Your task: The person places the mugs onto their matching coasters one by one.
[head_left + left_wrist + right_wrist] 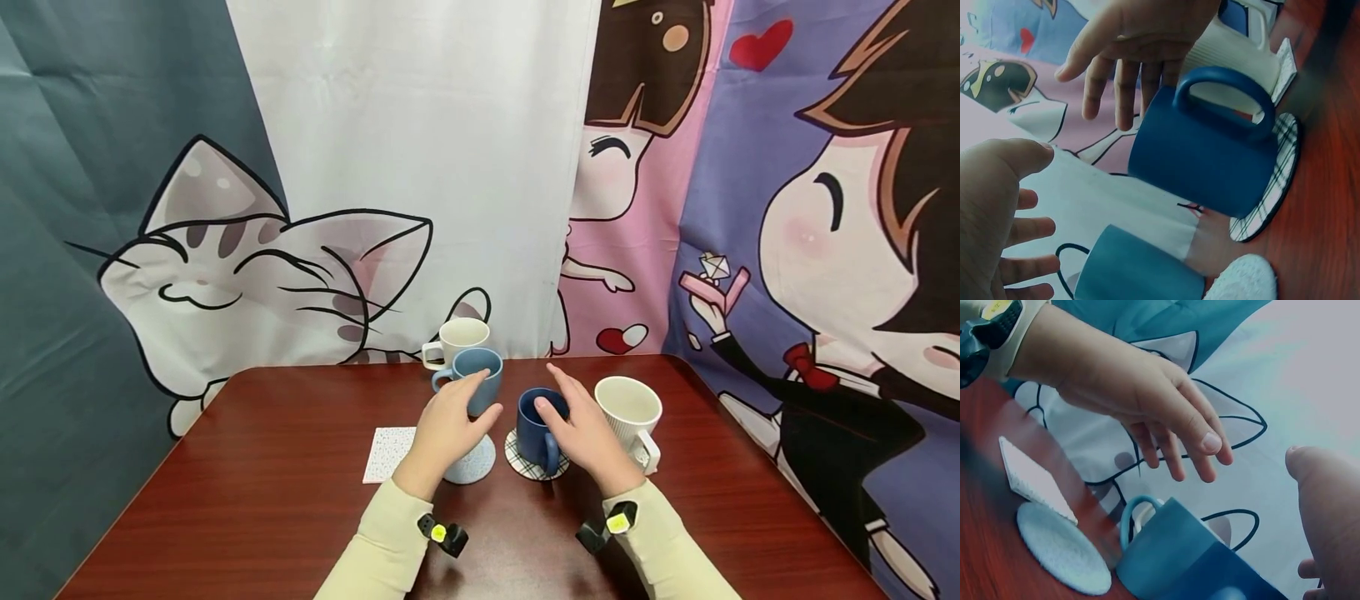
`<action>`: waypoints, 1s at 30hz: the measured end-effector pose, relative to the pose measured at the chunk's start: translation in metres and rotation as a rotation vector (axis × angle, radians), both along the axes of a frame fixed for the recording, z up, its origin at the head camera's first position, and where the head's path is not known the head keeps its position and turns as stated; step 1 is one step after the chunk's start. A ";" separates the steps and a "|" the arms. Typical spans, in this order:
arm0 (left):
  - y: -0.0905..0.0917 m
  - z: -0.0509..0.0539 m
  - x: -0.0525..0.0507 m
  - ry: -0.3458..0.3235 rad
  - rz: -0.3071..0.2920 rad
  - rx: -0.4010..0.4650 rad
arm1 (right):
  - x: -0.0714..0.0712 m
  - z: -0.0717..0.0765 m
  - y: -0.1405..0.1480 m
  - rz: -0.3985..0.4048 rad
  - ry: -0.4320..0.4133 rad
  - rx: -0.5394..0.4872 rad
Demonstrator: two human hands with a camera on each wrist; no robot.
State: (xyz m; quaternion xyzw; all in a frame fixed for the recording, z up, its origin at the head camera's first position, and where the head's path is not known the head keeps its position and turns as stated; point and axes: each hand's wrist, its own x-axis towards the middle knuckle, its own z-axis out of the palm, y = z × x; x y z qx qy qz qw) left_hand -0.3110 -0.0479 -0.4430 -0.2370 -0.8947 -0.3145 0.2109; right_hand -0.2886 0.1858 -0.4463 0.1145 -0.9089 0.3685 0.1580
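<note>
Both hands hover over the table with fingers extended and hold nothing. The left hand point(450, 421) is above the round light blue coaster point(472, 465), just in front of a light blue mug point(489, 392). Beside a dark blue mug point(529, 442), the right hand point(583, 427) hangs close to its rim; the left wrist view shows it just behind that mug point(1204, 162), contact unclear. The dark blue mug stands upright on a round plaid coaster point(513, 455), its handle towards me. A ribbed white mug point(630, 407) stands to the right, partly behind the right hand.
A white square coaster point(390, 454) lies left of the light blue one. Behind the light blue mug, a white mug point(465, 332) stands near the far edge. Another square coaster point(1284, 72) is under the ribbed mug. A cartoon-printed curtain point(420, 117) hangs behind the brown table point(262, 483).
</note>
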 end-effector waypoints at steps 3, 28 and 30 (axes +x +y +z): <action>-0.006 0.000 -0.003 -0.003 0.017 0.015 | -0.001 0.003 -0.005 0.008 0.002 -0.012; -0.040 -0.006 -0.028 -0.109 0.130 0.128 | 0.003 0.007 -0.041 0.081 0.076 -0.001; -0.043 -0.011 -0.032 -0.127 0.143 0.145 | 0.004 0.005 -0.043 0.099 0.089 0.013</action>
